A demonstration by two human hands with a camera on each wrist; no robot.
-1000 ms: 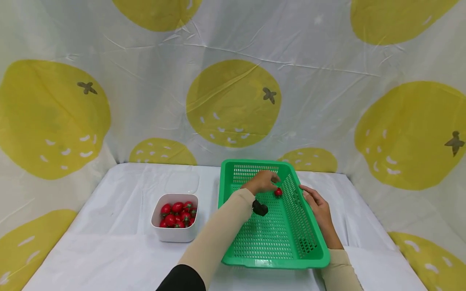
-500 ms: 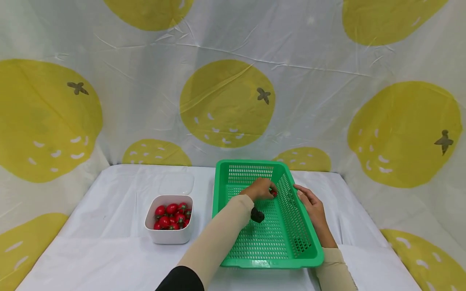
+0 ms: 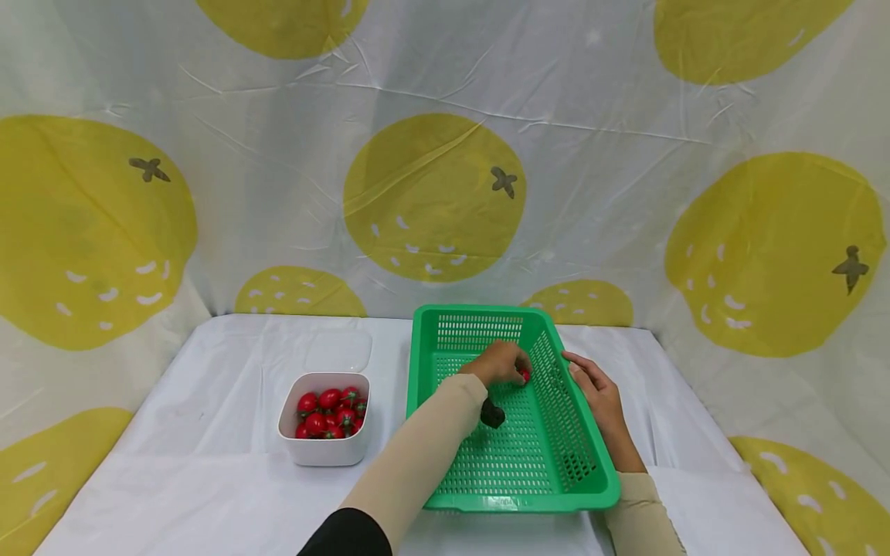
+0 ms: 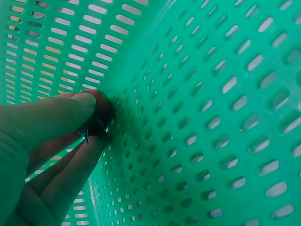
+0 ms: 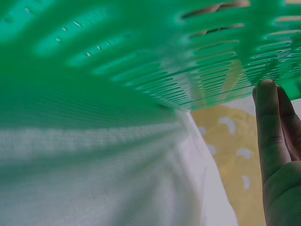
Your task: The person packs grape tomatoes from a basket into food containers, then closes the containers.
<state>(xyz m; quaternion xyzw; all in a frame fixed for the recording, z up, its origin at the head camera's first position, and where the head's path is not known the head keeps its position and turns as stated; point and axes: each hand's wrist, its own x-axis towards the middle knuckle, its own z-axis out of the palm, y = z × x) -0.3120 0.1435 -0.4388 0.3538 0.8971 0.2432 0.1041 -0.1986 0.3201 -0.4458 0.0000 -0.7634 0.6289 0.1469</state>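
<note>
A green perforated basket point(image 3: 514, 463) stands on the table, its far end leaning away. Inside it, my left hand point(image 3: 497, 362) pinches a red cherry tomato point(image 3: 525, 376) between thumb and fingers, close to the right wall. The left wrist view shows that cherry tomato point(image 4: 104, 112) dark in shadow, its green calyx towards the fingers. My right hand point(image 3: 602, 394) touches the basket's right rim from outside; in the right wrist view its fingers point(image 5: 269, 122) are straight, tips against the green plastic. A white box point(image 3: 327, 454) on the left holds several cherry tomatoes point(image 3: 330, 399).
A clear lid point(image 3: 338, 350) lies flat behind the white box. White cloth point(image 3: 208, 432) covers the table. A curtain point(image 3: 598, 216) printed with yellow fruit hangs behind and at the sides. A small black wrist camera point(image 3: 492, 414) sits under my left wrist.
My left hand has come down a little onto the cherry tomato, which lay loose in the basket, and now pinches it. The head view has shifted slightly. My right hand stays on the rim.
</note>
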